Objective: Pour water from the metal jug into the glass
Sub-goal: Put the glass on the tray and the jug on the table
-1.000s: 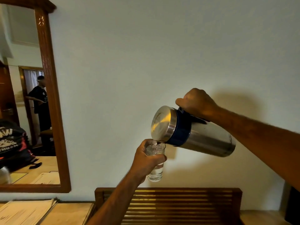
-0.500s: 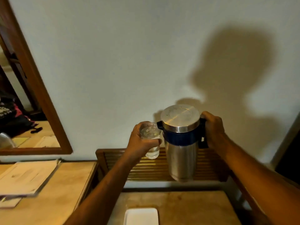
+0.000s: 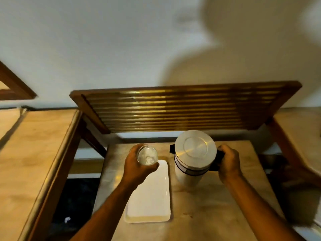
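Fingers point(image 3: 153, 166) of the left hand point(image 3: 137, 168) wrapped around the glass point(image 3: 147, 155), clamped on its side; thumb on the near side, other fingers curled round the far side. Glass upright, seen from above, water visible inside. It is held over the far end of the white tray point(image 3: 151, 202); whether its base touches the tray cannot be told. Right hand point(image 3: 229, 164) closed on the dark handle point(image 3: 219, 158) of the metal jug point(image 3: 194, 157), fingers folded tight around it. Jug upright, lid on, a dark band under the lid and a short dark spout pointing left toward the glass. Jug sits over the far half of the table point(image 3: 217, 214), right of the tray and just beside it; contact between its base and the table top is not clear from this angle. Glass and jug near each other, not touching. Tray lies lengthwise along the left side of the table, its near end toward the person. Behind the table, a slatted wooden rack point(image 3: 182, 110) leans against the pale wall point(image 3: 104, 40). A second wooden surface point(image 3: 34, 153) stands to the left, and a corner of a wooden frame point(image 3: 13, 87) shows at the left edge. Both forearms reach in from the near edge. Picture somewhat blurred.
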The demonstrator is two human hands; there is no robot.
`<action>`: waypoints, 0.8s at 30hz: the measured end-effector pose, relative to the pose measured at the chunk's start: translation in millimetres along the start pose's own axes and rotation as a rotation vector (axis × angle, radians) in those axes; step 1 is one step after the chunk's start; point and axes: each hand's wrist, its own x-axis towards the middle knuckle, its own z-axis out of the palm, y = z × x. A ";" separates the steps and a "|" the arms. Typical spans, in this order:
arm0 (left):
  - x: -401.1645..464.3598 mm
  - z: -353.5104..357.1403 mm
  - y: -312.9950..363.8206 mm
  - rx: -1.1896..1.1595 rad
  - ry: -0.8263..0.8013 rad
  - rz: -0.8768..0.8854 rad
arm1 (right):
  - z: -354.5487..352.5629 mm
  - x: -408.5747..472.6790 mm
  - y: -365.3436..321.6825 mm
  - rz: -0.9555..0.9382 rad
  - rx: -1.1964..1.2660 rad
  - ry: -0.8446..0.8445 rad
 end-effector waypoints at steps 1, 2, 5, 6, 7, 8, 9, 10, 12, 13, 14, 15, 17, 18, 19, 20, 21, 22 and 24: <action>0.8 10.8 -23.9 0.020 0.002 -0.036 | -2.6 7.1 21.5 0.008 0.004 0.007; 1.0 18.3 -41.1 0.036 0.006 -0.059 | -3.9 12.2 36.8 0.010 0.018 0.007; 0.9 40.4 -86.8 0.104 0.014 -0.124 | -8.4 27.0 75.4 0.039 0.049 0.001; 0.8 49.1 -101.4 0.124 0.012 -0.135 | -11.1 32.6 88.2 0.046 0.053 0.001; 1.1 56.2 -114.5 0.137 0.012 -0.139 | -13.1 37.6 97.6 0.056 0.054 0.000; 1.3 62.7 -126.3 0.144 0.008 -0.149 | -14.9 42.4 105.5 0.068 0.060 0.000; 2.0 69.1 -137.7 0.147 0.006 -0.158 | -17.1 47.4 113.2 0.077 0.067 0.001; 1.3 73.5 -145.4 0.153 0.005 -0.167 | -18.5 50.8 118.3 0.083 0.073 0.002; 0.6 81.9 -159.3 0.165 0.002 -0.176 | -19.8 56.7 125.7 0.089 0.071 0.005; -0.4 83.4 -163.8 0.167 0.001 -0.174 | -19.8 57.4 127.7 0.091 0.071 0.005; -1.6 83.5 -166.5 0.172 -0.003 -0.173 | -19.2 56.7 127.9 0.096 0.068 0.002; -0.5 88.3 -172.2 0.172 -0.004 -0.172 | -19.9 60.1 130.5 0.097 0.068 -0.003; -1.4 90.1 -176.5 0.176 -0.007 -0.169 | -19.5 60.6 131.4 0.093 0.067 -0.021; -1.0 91.8 -178.9 0.176 -0.009 -0.171 | -19.9 61.9 132.8 0.090 0.067 -0.029; -0.8 92.1 -181.2 0.174 -0.008 -0.168 | -19.5 62.1 133.1 0.086 0.067 -0.037; -0.8 92.4 -183.6 0.176 -0.011 -0.169 | -19.2 62.5 134.4 0.084 0.067 -0.041; 0.3 93.8 -186.7 0.180 -0.012 -0.163 | -19.2 64.3 136.4 0.083 0.067 -0.040; 0.7 94.1 -189.1 0.180 -0.012 -0.162 | -19.1 65.3 138.2 0.077 0.069 -0.039; 1.1 95.2 -191.4 0.183 -0.014 -0.159 | -19.5 66.8 141.4 0.067 0.061 -0.047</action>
